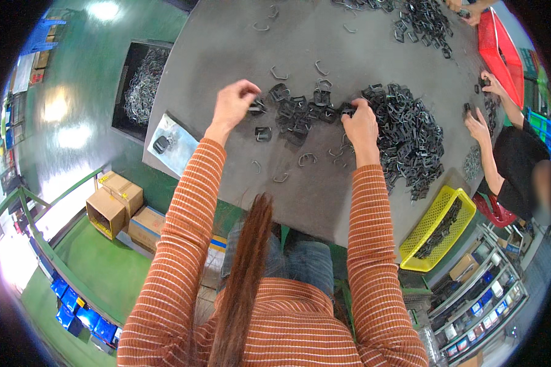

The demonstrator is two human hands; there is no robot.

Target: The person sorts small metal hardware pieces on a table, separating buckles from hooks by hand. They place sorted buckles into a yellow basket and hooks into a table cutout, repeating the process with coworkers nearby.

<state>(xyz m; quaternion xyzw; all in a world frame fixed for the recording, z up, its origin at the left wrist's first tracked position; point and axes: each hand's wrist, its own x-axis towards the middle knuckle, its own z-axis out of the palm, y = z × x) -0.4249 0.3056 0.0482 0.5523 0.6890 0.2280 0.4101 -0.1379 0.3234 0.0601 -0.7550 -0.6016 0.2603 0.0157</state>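
Note:
My left hand [231, 105] is bent at the fingers, thumb and fingertips closed at a black plastic clip [258, 107] just over the grey table. My right hand [362, 126] pinches another black clip [348, 111], partly hidden by the fingers. Between the hands lies a loose cluster of black clips [295, 116], some with bent metal wires in them. One single clip [262, 134] rests apart, below the left fingertips. A large heap of the same clips [407, 134] spreads just right of my right hand. Bare wire loops [307, 159] are scattered nearer to me.
A yellow basket [408, 262] with black parts stands at the table's right edge. At the left corner lies a clear bag [176, 147] with a black piece on it. A black bin [120, 116] of wires sits beyond. Co-workers' hands [479, 125] work near a red basket [493, 52].

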